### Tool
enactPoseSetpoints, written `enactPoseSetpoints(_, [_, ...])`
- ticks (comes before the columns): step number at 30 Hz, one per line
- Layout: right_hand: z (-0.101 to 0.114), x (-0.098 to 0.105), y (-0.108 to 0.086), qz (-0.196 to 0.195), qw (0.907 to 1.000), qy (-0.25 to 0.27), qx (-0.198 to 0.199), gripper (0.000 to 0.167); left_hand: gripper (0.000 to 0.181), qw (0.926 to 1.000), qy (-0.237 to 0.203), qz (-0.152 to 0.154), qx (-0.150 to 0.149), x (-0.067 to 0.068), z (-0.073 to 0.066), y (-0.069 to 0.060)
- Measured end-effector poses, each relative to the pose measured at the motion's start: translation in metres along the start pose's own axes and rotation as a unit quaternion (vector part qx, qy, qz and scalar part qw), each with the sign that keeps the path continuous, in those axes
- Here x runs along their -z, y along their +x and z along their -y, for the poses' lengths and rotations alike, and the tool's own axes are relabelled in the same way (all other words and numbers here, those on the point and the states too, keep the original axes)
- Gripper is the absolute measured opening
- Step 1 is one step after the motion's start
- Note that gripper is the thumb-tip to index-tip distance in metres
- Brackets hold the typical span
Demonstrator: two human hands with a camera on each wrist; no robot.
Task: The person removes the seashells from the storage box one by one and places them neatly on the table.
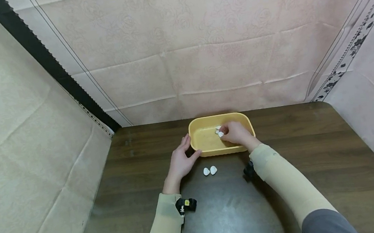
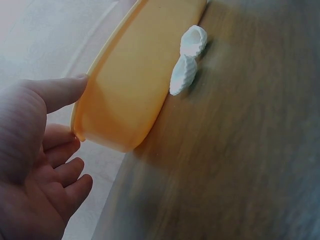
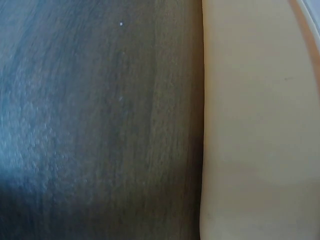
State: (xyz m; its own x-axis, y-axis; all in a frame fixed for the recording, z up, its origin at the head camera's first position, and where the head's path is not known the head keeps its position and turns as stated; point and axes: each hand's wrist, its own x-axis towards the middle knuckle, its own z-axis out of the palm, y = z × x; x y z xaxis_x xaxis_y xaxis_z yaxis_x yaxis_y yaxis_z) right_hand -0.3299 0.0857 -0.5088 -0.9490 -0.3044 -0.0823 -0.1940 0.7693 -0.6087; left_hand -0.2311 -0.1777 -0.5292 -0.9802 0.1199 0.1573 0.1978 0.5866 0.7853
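Note:
A yellow rectangular basin (image 1: 206,140) stands near the table's back edge. My left hand (image 1: 180,161) is at its left front corner, the thumb along the front side and the fingers along the left side, touching the rim without curling round it. Reaching over the right side, my right hand (image 1: 235,132) pinches a small white shell (image 1: 220,134) inside the basin. Other white shells (image 1: 218,127) lie beside those fingertips, partly hidden. In front of the basin, two white ribbed shells (image 2: 183,74) sit side by side on the table. The right wrist view shows no hand.
The brown wooden table (image 1: 145,177) carries the basin. Pale patterned cloth (image 1: 197,32) hangs behind the table and on both sides. Wrist cameras are strapped to both sleeves, the left one (image 1: 186,204) just above the table.

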Motion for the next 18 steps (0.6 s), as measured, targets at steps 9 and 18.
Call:
enactPoseSetpoints(9, [-0.0015,-0.0006,-0.0018,-0.007,0.9998,-0.009,0.014,0.021,0.076,1.0000,0.000,0.002,-0.003,0.0003,-0.0009,-0.0008])
enactPoseSetpoints(18, [0.0059,0.0079,-0.0085,-0.019,0.9993,0.030,0.015,0.023,0.076,1.0000,-0.002,0.001,0.001,-0.0007,0.0018,0.0006])
